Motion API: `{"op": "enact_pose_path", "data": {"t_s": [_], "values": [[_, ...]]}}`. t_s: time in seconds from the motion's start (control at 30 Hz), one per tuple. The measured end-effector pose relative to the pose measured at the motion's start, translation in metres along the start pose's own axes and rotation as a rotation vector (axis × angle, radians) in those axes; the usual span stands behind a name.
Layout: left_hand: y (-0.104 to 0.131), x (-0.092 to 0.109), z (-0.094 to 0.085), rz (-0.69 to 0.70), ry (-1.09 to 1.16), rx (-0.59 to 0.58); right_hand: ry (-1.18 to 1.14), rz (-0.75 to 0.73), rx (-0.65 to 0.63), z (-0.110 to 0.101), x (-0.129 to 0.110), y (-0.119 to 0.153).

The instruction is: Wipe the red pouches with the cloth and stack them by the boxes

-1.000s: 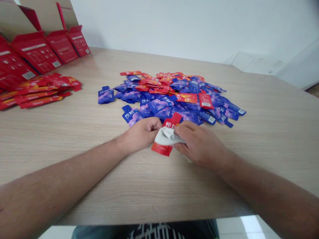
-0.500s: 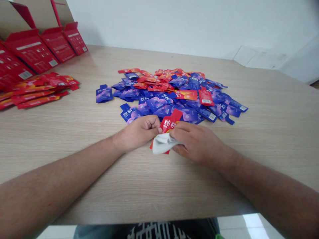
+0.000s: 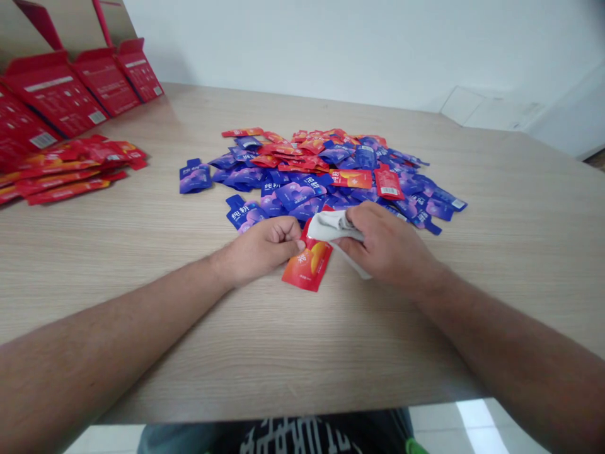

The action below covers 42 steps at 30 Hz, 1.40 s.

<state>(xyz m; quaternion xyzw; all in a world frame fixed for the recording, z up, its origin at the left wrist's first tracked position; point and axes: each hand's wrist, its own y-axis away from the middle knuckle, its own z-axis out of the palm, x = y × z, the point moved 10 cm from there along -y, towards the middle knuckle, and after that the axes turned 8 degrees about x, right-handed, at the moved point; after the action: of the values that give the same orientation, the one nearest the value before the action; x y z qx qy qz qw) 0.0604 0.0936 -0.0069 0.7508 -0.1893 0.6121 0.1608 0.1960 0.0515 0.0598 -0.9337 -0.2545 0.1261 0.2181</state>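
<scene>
A red and orange sachet (image 3: 308, 268) lies in front of me, tilted a little to the right. My left hand (image 3: 269, 248) is closed, pinching the sachet's left edge between thumb and fingers. In my right hand (image 3: 385, 243) a white cloth (image 3: 328, 226) is bunched, its front fold over the upper part of the sachet and a loose tail hanging below my fingers. The cloth hides most of the sachet's neck. Just beyond both hands spreads a heap of purple sachets (image 3: 297, 192) mixed with red sachets (image 3: 350, 178).
At the left lies a stack of red sachets (image 3: 70, 173). Behind it stand several open red cardboard boxes (image 3: 57, 91) in a row. A single purple sachet (image 3: 195, 177) lies left of the heap. The wooden table (image 3: 227, 353) meets a white wall (image 3: 331, 57) at the back.
My right hand has moved the cloth away from me, from the sachet's lower part up over its neck. The left hand keeps its pinch on the sachet.
</scene>
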Motion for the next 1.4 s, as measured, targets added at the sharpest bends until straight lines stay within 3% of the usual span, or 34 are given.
{"op": "enact_pose_path", "data": {"t_s": [0.17, 0.23, 0.37, 0.57, 0.73, 0.8, 0.93, 1.1, 1.17, 1.27, 1.33, 1.4], "values": [[0.000, 0.002, -0.001, 0.024, 0.002, -0.003, -0.098, -0.231, -0.197, 0.018, -0.035, 0.010], [0.000, 0.002, 0.001, 0.030, 0.012, -0.019, -0.078, -0.177, -0.166, 0.015, -0.029, 0.007], [0.000, 0.004, 0.001, 0.043, 0.027, -0.028, -0.006, 0.067, 0.049, -0.005, 0.008, -0.002], [0.001, 0.004, 0.001, 0.039, 0.003, -0.024, -0.119, -0.185, -0.176, 0.016, -0.027, 0.006], [0.002, 0.005, 0.002, 0.045, 0.009, -0.038, 0.001, 0.086, 0.069, -0.007, 0.013, -0.004], [0.002, 0.004, 0.002, 0.046, 0.008, -0.033, -0.041, 0.034, 0.026, -0.002, 0.005, -0.003], [0.001, 0.003, -0.001, 0.034, 0.007, -0.014, -0.131, -0.177, -0.196, 0.019, -0.027, 0.006], [0.001, 0.002, 0.000, 0.021, 0.060, -0.017, -0.025, 0.047, 0.032, -0.002, 0.006, -0.003], [0.001, 0.001, 0.001, 0.014, 0.049, -0.020, -0.059, -0.014, -0.019, 0.003, -0.004, -0.001], [0.001, 0.000, 0.000, 0.016, 0.041, -0.010, -0.113, -0.191, -0.196, 0.019, -0.031, 0.008], [0.000, 0.000, -0.001, 0.019, 0.055, -0.008, -0.083, -0.150, -0.172, 0.017, -0.026, 0.006], [0.000, 0.000, 0.000, 0.012, 0.068, -0.010, -0.029, -0.011, -0.054, 0.006, -0.006, 0.001]]}}
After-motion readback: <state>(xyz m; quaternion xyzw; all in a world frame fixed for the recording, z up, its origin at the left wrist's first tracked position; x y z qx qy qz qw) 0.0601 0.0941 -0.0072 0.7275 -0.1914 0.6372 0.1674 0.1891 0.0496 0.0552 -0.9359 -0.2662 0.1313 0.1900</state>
